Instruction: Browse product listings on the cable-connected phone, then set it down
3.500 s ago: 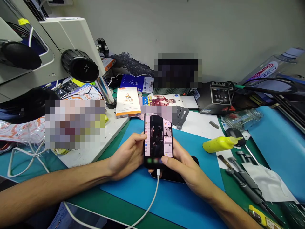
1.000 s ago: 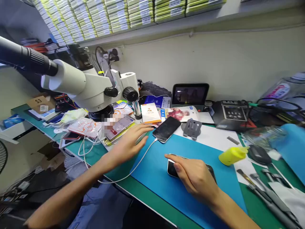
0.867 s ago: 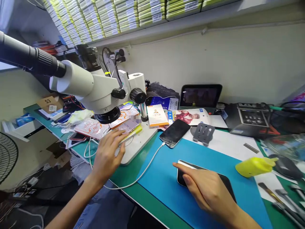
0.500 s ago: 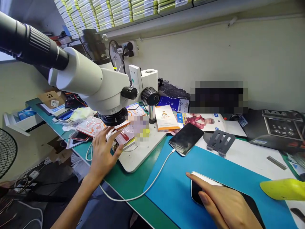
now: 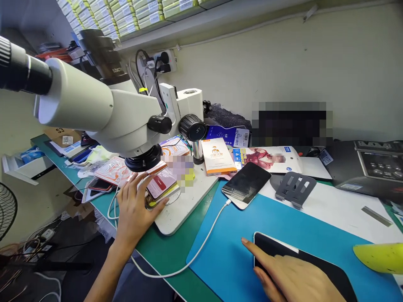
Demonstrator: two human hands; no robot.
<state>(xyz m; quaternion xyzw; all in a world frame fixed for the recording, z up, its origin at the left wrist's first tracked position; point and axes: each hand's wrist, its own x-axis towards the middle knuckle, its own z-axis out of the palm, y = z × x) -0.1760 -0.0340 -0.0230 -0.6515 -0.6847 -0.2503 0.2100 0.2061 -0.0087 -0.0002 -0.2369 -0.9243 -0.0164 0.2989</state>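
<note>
My left hand (image 5: 135, 205) reaches over the microscope base (image 5: 171, 222), fingers spread around a small stack of cards and packets (image 5: 162, 186). Its thumb lies along the near edge of the stack; a firm grip cannot be made out. My right hand (image 5: 296, 272) lies over a black, flat, phone-like slab (image 5: 327, 262) with a pale strip on its edge, index finger stretched out and thumb apart below. The slab rests on the blue mat (image 5: 217, 247). Behind it, a dark-screened phone (image 5: 247, 182) is plugged into a white cable (image 5: 201, 245).
A white microscope (image 5: 126, 113) overhangs the left hand. Behind the mat are an orange-edged white box (image 5: 217, 155), a grey slotted stand (image 5: 296, 186) and a black machine (image 5: 365, 163). A yellow-green object (image 5: 380, 256) lies at right. Papers and packets (image 5: 108, 170) crowd the left side.
My left hand has come down closer around the stack, its thumb now at the stack's near edge. My right hand stays over the black slab. The view has shifted slightly.
</note>
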